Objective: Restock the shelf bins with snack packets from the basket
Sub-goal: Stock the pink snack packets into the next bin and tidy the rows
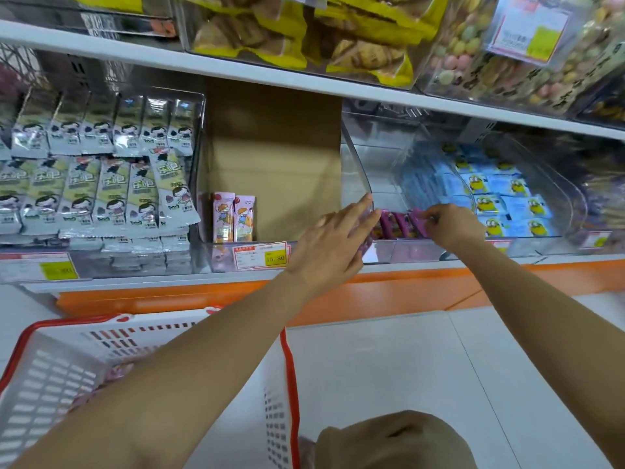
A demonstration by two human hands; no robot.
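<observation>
Pinched between the curled fingers of the right hand (pixel 453 225) is a purple packet (pixel 418 219), the rightmost of a short row standing on edge at the front of a clear bin (pixel 389 154) on the lower shelf. The left hand (pixel 333 245) grasps nothing: its fingers are straight, and the fingertips rest on the bin's left wall, just beside the row.

Nearest the camera, a bent knee (pixel 392 438) shows at the bottom edge. To its left a white basket (pixel 50 384) with a red rim stands on the pale floor (pixel 422 367). Pink packets (pixel 120 368) lie inside it, largely hidden by the left forearm.

Beyond the basket runs the orange shelf edge (pixel 422 282). A price tag (pixel 260 255) hangs on the front of the middle bin. In that bin a pink pair (pixel 233 216) stands upright before a cardboard sheet (pixel 274 157). Green packets (pixel 94 184) fill the bin to the left. Blue packets (pixel 500 198) fill the bin to the right of the clear one.

Farthest, on the upper shelf, lie yellow packets (pixel 304 35) and, to their right, a box of mixed sweets (pixel 470 52).
</observation>
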